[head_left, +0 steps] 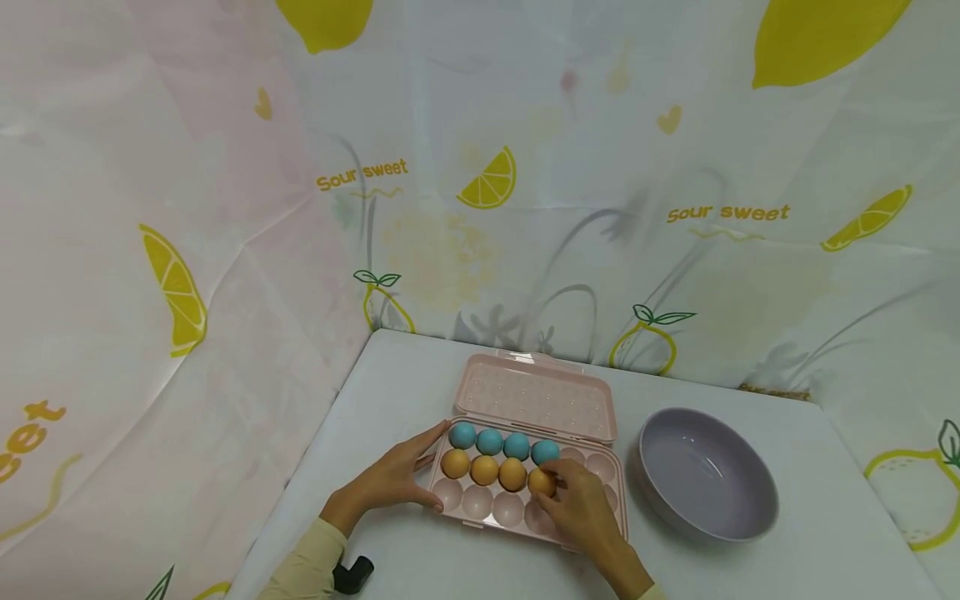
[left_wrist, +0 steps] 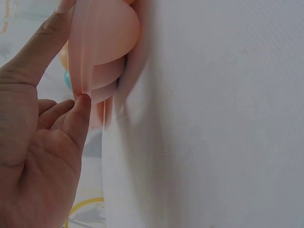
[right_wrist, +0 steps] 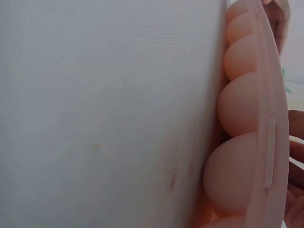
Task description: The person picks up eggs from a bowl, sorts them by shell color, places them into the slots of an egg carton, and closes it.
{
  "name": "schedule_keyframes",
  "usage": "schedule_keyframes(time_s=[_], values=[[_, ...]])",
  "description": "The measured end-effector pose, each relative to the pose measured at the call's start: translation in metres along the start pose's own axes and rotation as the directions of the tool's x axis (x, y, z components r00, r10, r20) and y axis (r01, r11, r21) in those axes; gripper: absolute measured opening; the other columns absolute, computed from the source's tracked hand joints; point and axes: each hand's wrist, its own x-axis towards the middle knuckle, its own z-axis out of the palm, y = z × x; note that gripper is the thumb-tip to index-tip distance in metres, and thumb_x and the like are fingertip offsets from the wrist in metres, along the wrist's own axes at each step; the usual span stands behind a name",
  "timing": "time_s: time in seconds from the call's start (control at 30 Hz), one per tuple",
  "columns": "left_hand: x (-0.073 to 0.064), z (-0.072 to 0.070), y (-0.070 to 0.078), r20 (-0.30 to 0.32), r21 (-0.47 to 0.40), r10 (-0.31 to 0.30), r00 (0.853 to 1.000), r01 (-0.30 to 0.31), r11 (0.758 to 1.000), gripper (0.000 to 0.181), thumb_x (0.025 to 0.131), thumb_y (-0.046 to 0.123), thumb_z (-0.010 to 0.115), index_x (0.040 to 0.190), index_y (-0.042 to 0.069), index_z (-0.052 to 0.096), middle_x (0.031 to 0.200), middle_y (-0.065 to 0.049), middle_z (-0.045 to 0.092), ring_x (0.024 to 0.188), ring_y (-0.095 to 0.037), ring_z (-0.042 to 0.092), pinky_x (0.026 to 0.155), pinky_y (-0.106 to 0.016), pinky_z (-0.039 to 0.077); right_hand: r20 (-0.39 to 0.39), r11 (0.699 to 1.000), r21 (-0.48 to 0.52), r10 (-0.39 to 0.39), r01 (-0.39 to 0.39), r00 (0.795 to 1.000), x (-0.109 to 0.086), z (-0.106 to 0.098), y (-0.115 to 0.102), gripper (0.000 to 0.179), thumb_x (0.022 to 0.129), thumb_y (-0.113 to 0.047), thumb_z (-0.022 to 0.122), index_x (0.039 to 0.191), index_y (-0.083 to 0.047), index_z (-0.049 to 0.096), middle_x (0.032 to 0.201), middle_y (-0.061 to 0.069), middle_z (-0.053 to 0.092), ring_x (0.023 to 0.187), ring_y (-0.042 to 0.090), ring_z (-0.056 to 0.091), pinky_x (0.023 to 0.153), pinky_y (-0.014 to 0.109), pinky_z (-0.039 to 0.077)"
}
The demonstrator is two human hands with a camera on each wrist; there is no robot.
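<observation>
A pink egg carton (head_left: 491,518) lies with its lid (head_left: 536,398) folded back on the white table. Its back row holds several blue eggs (head_left: 489,442), and the middle row several orange eggs (head_left: 484,470). My left hand (head_left: 390,475) holds the carton's left end, thumb at the front corner and fingers toward the back; the left wrist view shows fingertips on the rim (left_wrist: 81,61). With thumb and fingers, my right hand (head_left: 583,508) pinches the rightmost orange egg (head_left: 540,483) at its middle-row cup. In the right wrist view the carton's side (right_wrist: 273,95) partly hides that hand.
To the right of the carton stands a grey-purple bowl (head_left: 705,475), close to its edge. A small black object (head_left: 354,575) shows beside the left sleeve. Lemon-printed cloth (head_left: 487,250) hangs behind the table (head_left: 405,383) and at both sides.
</observation>
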Motion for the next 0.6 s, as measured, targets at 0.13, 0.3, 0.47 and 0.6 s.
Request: schedule_keyframes(time_s=[0.13, 0.3, 0.47, 0.6], values=[[0.0, 0.0, 0.0, -0.002, -0.018, 0.007, 1.0, -0.007, 1.0, 0.122, 0.062, 0.03, 0.091, 0.156, 0.005, 0.016, 0.161, -0.011, 0.018, 0.145, -0.026, 0.022, 0.107, -0.03, 0.04, -0.008, 1.0, -0.015, 0.003, -0.003, 1.0, 0.0, -0.002, 0.0, 0.032, 0.07, -0.016, 0.088, 0.098, -0.013, 0.071, 0.089, -0.006, 0.068, 0.079, 0.009, 0.065, 0.069, 0.025, 0.058], [0.0, 0.002, -0.001, -0.008, -0.014, 0.009, 1.0, -0.009, 1.0, 0.122, 0.062, 0.03, 0.09, 0.156, 0.006, 0.016, 0.161, -0.011, 0.019, 0.145, -0.027, 0.022, 0.107, -0.031, 0.04, -0.002, 1.0, -0.013, 0.026, -0.026, 1.0, 0.001, -0.006, 0.001, 0.03, 0.072, -0.019, 0.087, 0.098, -0.013, 0.073, 0.087, -0.008, 0.068, 0.076, 0.008, 0.062, 0.065, 0.023, 0.055], [0.0, 0.001, 0.0, -0.007, -0.015, 0.0, 1.0, 0.0, 1.0, 0.122, 0.062, 0.03, 0.09, 0.156, 0.007, 0.017, 0.161, -0.01, 0.019, 0.145, -0.027, 0.023, 0.107, -0.031, 0.04, 0.023, 0.999, 0.015, 0.041, -0.041, 0.999, 0.002, -0.011, 0.001, 0.033, 0.071, -0.018, 0.088, 0.099, -0.01, 0.073, 0.09, -0.005, 0.068, 0.078, 0.011, 0.063, 0.066, 0.023, 0.056], [-0.001, 0.0, 0.001, -0.005, 0.002, -0.004, 1.0, 0.004, 1.0, 0.122, 0.062, 0.032, 0.09, 0.156, 0.006, 0.016, 0.161, -0.01, 0.019, 0.145, -0.027, 0.023, 0.108, -0.031, 0.04, 0.023, 0.997, 0.07, 0.017, -0.019, 1.0, 0.007, -0.018, 0.003, 0.029, 0.071, -0.011, 0.087, 0.096, -0.008, 0.073, 0.089, 0.0, 0.071, 0.08, 0.016, 0.066, 0.069, 0.026, 0.059]])
